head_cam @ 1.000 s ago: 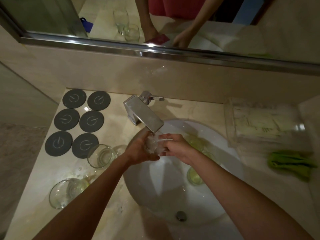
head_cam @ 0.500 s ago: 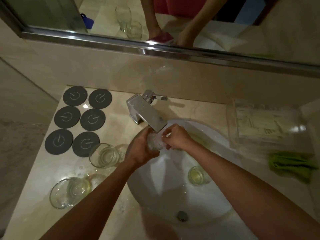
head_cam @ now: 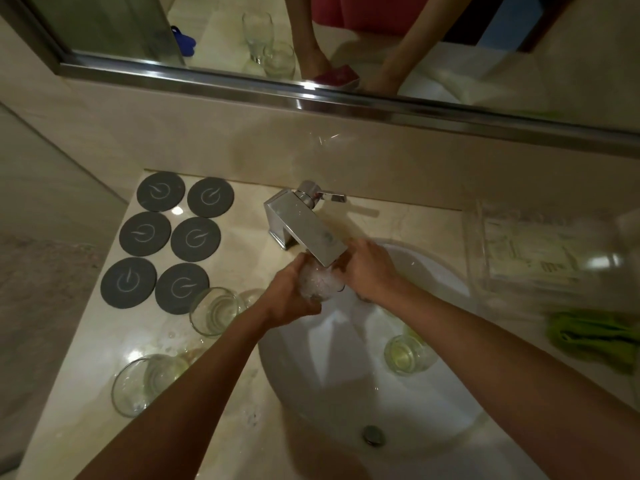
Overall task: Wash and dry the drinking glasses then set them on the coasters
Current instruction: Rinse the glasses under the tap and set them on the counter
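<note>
Under the chrome tap (head_cam: 304,226), a drinking glass (head_cam: 318,284) full of bubbling water sits between both hands. My left hand (head_cam: 289,299) wraps it from below and the left. My right hand (head_cam: 370,268) grips its right side and rim. Two clear glasses stand on the wet counter to the left, one near the basin (head_cam: 214,311) and one nearer me (head_cam: 143,384). Another glass (head_cam: 405,355) rests inside the white basin (head_cam: 329,382) on its right slope. Several dark round coasters (head_cam: 183,237) lie bare at the back left.
A green cloth (head_cam: 592,336) lies on the counter at the right, below a clear plastic tray (head_cam: 533,251). The mirror (head_cam: 346,39) runs along the wall above. The drain (head_cam: 373,435) is at the basin's near side. Water drops spot the counter by the near glass.
Both hands and the glass have moved up closer under the spout. My right hand has shifted from the front of the glass to its right side. The other glasses have not moved.
</note>
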The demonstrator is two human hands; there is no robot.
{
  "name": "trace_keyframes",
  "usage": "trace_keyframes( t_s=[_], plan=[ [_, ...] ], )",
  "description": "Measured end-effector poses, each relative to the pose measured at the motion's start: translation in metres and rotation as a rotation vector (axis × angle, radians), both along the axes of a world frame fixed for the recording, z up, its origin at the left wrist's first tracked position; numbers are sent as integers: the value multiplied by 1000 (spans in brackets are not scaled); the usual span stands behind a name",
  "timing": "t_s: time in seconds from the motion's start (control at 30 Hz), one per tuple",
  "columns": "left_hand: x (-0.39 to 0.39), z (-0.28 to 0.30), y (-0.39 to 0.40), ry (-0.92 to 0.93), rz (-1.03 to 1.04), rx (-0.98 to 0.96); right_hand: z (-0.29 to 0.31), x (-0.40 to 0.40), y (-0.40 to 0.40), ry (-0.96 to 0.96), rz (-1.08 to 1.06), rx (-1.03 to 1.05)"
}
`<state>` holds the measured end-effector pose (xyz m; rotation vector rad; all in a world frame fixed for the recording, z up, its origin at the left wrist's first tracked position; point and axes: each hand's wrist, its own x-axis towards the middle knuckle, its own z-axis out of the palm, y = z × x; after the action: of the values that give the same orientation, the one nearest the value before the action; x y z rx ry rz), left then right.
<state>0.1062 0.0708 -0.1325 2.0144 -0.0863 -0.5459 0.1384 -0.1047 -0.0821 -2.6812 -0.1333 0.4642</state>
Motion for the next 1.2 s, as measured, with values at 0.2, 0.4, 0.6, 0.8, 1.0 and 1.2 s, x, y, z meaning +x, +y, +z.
trace_keyframes(
  t_s=[0.2,0.4,0.6,0.8,1.0,1.2],
  plan=[
    [4,-1,-1,-114,7,98,-25,-12,8,703,-460,456],
    [-3,-5,-13,-59,110,-15,-28,-30,22,936,-882,934],
    [-12,4,-14,48,195,-125,-18,-32,24,928,-897,1097],
    [-20,6,-19,43,292,-12,-25,-36,33,866,-879,1330],
    [-21,25,-24,24,196,-28,-27,-42,29,598,-928,1163],
    [-6,32,-20,198,177,-61,-23,-40,17,419,-695,824]
  ],
)
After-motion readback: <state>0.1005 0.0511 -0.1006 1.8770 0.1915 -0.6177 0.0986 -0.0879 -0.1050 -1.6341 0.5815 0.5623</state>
